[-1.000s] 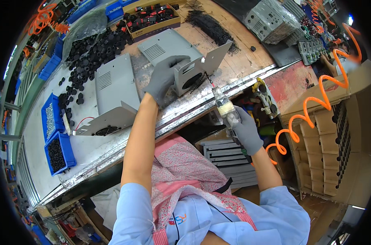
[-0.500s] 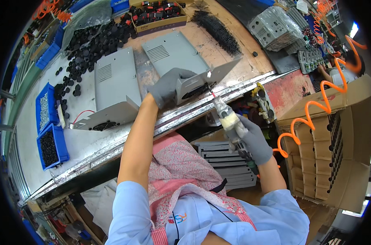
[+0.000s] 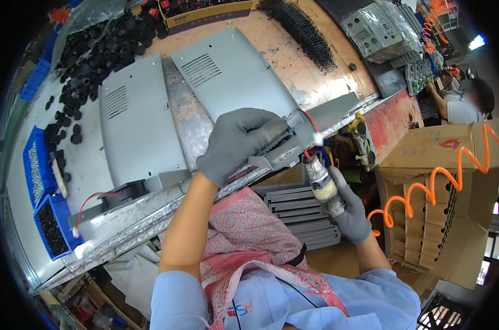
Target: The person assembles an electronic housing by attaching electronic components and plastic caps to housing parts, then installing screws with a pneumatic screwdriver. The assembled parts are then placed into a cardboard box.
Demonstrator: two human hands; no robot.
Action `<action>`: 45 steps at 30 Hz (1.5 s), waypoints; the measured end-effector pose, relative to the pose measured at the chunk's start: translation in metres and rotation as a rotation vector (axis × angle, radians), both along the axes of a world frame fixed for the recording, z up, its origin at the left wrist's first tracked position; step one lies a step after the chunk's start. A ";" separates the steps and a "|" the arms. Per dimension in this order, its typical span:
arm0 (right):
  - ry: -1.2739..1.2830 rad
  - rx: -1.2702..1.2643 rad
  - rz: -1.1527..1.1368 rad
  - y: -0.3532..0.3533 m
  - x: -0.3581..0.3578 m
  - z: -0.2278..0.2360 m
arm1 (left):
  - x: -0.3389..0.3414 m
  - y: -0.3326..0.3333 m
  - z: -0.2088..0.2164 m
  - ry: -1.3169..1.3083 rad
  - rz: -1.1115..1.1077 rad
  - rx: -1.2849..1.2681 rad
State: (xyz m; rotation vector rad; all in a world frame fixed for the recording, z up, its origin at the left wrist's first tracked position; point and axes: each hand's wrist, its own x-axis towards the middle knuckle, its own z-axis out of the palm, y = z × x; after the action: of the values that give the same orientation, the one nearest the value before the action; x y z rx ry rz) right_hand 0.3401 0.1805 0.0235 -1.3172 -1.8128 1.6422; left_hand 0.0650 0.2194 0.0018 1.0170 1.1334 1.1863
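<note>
My left hand (image 3: 241,140), in a grey glove, is closed over a small black fan (image 3: 280,144) at the near flange of a grey metal panel (image 3: 233,71). Its fingers hide much of the fan. A red wire (image 3: 312,120) with a white plug runs out beside the fingertips. In my gloved right hand (image 3: 353,214) is a power screwdriver (image 3: 322,184), its red-ringed tip pointing up toward the flange, just short of it. To the left lies a second slotted grey panel (image 3: 137,115), with its own black fan (image 3: 133,190) and red wire at the near edge.
Blue bins of silvery screws (image 3: 35,170) and black screws (image 3: 53,231) stand at the left. Black caps (image 3: 90,60) are heaped behind them. Black wire guards (image 3: 301,33) lie at the back. An orange coiled hose (image 3: 425,187) hangs before an open carton (image 3: 464,209) at right.
The held panel has tipped down from its raised tilt, and my left hand has shifted onto the fan. The screwdriver has backed off the flange, moving slightly right and down. The whole view has shifted.
</note>
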 end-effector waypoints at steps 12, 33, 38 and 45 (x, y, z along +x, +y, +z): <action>-0.166 0.231 0.078 -0.003 -0.005 0.011 | -0.006 0.001 0.002 -0.019 -0.114 -0.032; 0.423 -0.358 -0.004 0.002 -0.012 0.019 | -0.010 0.000 -0.010 0.357 0.019 0.253; 0.408 -0.329 -0.044 0.001 -0.015 0.018 | -0.013 0.006 -0.021 0.172 0.037 0.193; 0.369 -0.411 -0.074 -0.007 -0.014 0.023 | 0.005 -0.007 -0.007 -0.078 0.400 0.072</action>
State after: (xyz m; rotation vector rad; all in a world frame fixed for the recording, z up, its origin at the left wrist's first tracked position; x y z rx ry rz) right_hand 0.3266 0.1731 0.0470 -1.1144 -1.2441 2.1256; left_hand 0.0697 0.2123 -0.0052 0.8093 1.2757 1.5791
